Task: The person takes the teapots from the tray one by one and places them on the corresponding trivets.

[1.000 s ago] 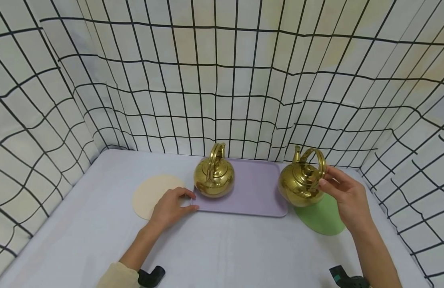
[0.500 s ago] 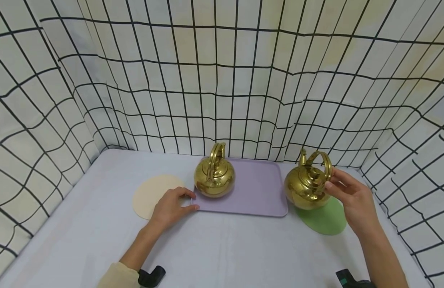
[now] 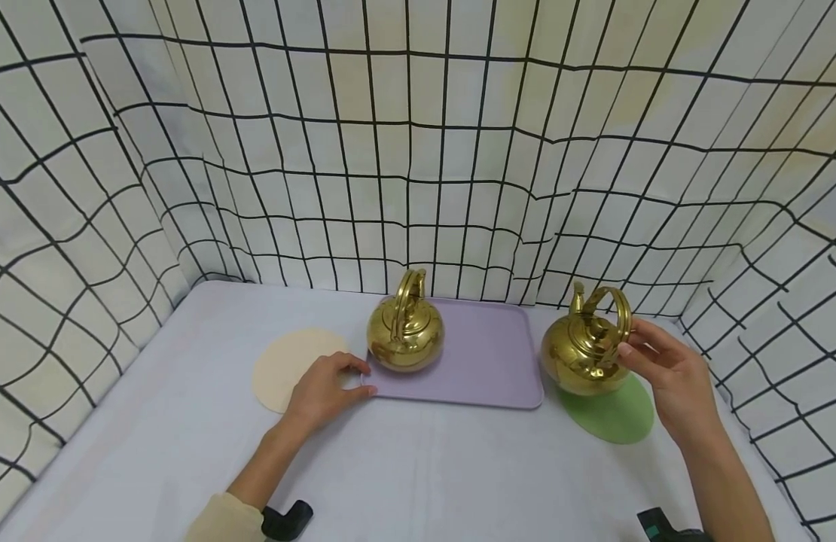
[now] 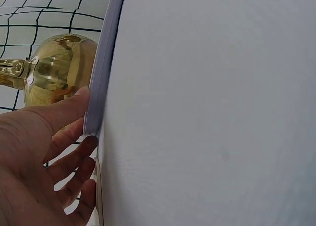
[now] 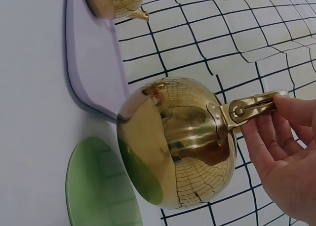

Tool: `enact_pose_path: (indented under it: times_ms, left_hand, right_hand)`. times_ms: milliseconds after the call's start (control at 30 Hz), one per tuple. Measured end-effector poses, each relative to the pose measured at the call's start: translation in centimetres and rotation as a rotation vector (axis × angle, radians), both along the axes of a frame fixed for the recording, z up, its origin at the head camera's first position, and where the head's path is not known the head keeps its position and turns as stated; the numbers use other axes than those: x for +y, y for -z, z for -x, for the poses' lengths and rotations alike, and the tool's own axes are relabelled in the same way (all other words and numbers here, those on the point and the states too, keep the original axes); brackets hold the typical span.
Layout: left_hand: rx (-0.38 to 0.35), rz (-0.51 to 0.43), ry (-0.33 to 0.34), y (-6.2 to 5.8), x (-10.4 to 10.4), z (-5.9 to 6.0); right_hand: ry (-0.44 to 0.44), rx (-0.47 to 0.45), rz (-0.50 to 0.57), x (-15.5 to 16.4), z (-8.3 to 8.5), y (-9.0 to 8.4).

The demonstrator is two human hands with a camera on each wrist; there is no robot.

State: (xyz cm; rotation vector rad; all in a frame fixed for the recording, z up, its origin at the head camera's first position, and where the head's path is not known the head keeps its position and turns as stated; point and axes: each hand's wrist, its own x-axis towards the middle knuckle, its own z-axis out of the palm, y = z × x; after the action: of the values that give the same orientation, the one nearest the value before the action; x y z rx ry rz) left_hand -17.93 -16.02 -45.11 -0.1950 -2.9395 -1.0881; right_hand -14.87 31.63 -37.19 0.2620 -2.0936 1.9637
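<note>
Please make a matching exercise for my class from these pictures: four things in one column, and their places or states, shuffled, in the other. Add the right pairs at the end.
Things
1. Purple tray
2. Green mat
3. Right hand
4. Cream mat

Places or states (head view)
A. Lies flat to the right of the tray
B. Holds one kettle by its handle
C. Lies flat to the left of the tray
D. Has the other kettle standing on it

Right pairs: 1-D, 2-A, 3-B, 4-C.

Soft, bright light; held kettle (image 5: 173,142) glinting; faint shadows on cloth (image 3: 425,467); wrist views dimmer.
</note>
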Motion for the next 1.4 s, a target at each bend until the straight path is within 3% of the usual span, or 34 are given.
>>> enact_pose_path:
  times_ms: [367,933,1400]
  left_hand:
    - [-0.007,-0.002,-0.004,0.0,-0.1,-0.2]
    - [0.007,-0.008,-0.004,0.2,-0.1,-0.1]
    - [0.006,-0.004,-0.005,0.2,-0.1,0.0]
  right_hand:
    - [0.040,-0.048,-0.045,0.3,-0.4,0.0]
    - [0.027,-0.053,-0.052,1.6,-0.9,0.3]
    - [0.013,-0.048,0.032,2.2,-1.0,0.5]
